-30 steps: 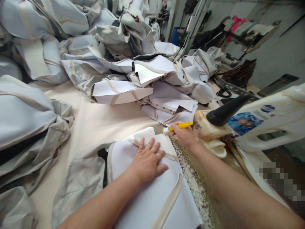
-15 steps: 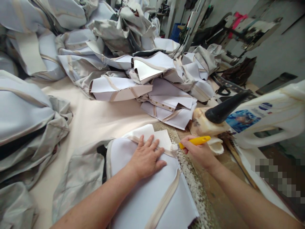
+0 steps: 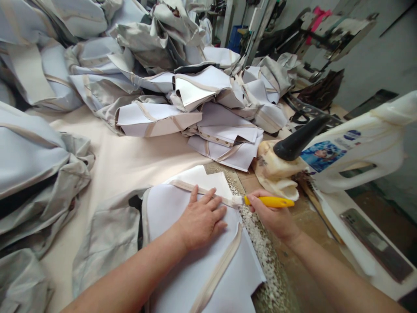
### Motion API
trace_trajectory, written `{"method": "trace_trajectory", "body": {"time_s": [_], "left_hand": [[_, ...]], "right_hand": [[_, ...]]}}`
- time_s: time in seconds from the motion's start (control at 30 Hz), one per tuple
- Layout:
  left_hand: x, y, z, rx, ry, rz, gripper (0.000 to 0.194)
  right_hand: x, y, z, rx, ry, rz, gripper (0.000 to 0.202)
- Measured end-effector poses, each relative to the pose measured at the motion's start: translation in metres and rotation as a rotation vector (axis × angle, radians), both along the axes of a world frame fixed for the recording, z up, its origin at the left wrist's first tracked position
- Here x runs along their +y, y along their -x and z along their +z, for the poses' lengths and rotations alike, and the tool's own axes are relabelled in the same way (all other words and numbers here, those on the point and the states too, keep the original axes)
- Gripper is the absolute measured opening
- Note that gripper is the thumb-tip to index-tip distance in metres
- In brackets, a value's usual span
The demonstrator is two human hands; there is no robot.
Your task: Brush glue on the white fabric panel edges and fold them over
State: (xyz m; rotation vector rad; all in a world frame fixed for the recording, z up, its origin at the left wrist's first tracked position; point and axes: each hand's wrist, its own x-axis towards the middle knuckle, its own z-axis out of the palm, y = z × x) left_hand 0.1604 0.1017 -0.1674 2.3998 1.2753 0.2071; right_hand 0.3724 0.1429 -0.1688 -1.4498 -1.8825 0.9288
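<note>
My left hand point(image 3: 202, 218) lies flat with its fingers spread on a white bag-like piece point(image 3: 189, 265) with beige tape strips point(image 3: 224, 265) across it. Grey fabric point(image 3: 107, 239) spreads from the left side of this piece. Between thumb and fingers, my right hand point(image 3: 272, 219) grips a brush point(image 3: 272, 201) with a yellow handle. Its whitish bristle end touches the piece's right edge, by the end of the upper tape strip. Beneath that edge runs a board point(image 3: 260, 243) crusted with whitish residue.
A heap of similar white and grey pieces point(image 3: 159, 119) fills the back of the table, with more at left point(image 3: 29, 148). To the right stand a stained container with a black spout point(image 3: 293, 145), a white jug point(image 3: 387, 143) and a phone point(image 3: 376, 243). A sewing machine point(image 3: 342, 37) is behind.
The brush handle has swung from slanting upward to nearly level, and its bristles have shifted slightly left on the edge. My left hand stays pressed on the piece. The view has shifted a little.
</note>
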Motion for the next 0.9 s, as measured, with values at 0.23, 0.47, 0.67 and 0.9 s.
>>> {"method": "trace_trajectory", "body": {"time_s": [0.23, 0.47, 0.67, 0.9], "left_hand": [[-0.030, -0.016, -0.001, -0.045, 0.074, -0.020, 0.043], [-0.029, -0.016, -0.009, -0.045, 0.060, -0.012, 0.041], [-0.028, -0.016, -0.008, -0.024, 0.063, -0.016, 0.042], [-0.039, -0.025, 0.013, -0.058, 0.142, -0.040, 0.037]], "right_hand": [[-0.028, -0.015, 0.000, 0.006, 0.221, -0.033, 0.026], [-0.015, -0.001, 0.000, 0.039, 0.129, -0.029, 0.024], [-0.023, 0.000, -0.009, 0.076, 0.083, -0.077, 0.025], [-0.061, -0.020, 0.005, 0.038, 0.219, -0.097, 0.026]]}}
